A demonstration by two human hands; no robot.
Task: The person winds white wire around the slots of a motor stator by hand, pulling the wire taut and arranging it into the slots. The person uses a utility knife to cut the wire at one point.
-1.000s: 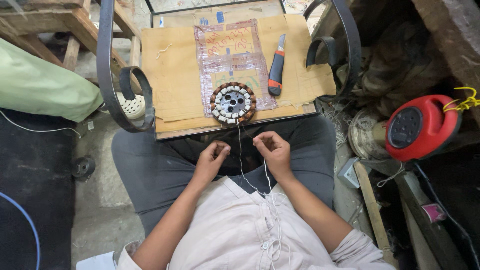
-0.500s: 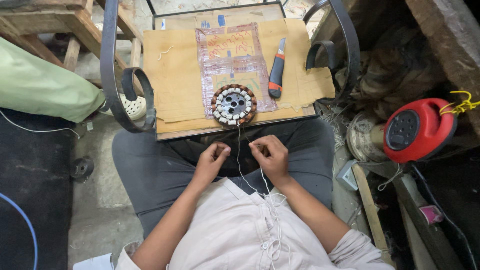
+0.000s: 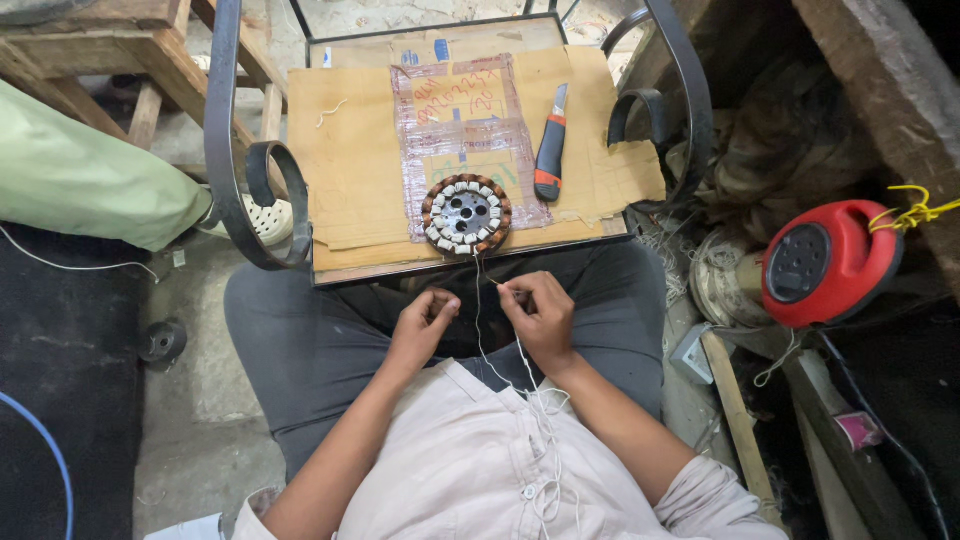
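Head view shows me one round stator (image 3: 466,215) with white coil slots, one knife (image 3: 549,158) on the bench (image 3: 350,170), my right hand (image 3: 540,315) pinching white thread (image 3: 478,300), left hand (image 3: 425,325) curled narrow.

Stator (image 3: 466,214) was dull grey metal core ringed by copper-coloured winding, white paper-like inserts in slots; thin white thread (image 3: 478,300), matt, limp, pinched in right hand (image 3: 541,315); left hand (image 3: 423,328) bare; cardboard sheet (image 3: 345,170) brown, matt, creased, centre patch glossy under clear tape; utility knife (image 3: 550,155) grey and orange plastic, slight sheen; chair frame (image 3: 222,120) dark painted metal, smooth; reel housing (image 3: 828,262) glossy red plastic; trousers (image 3: 300,340) dark matt cloth.
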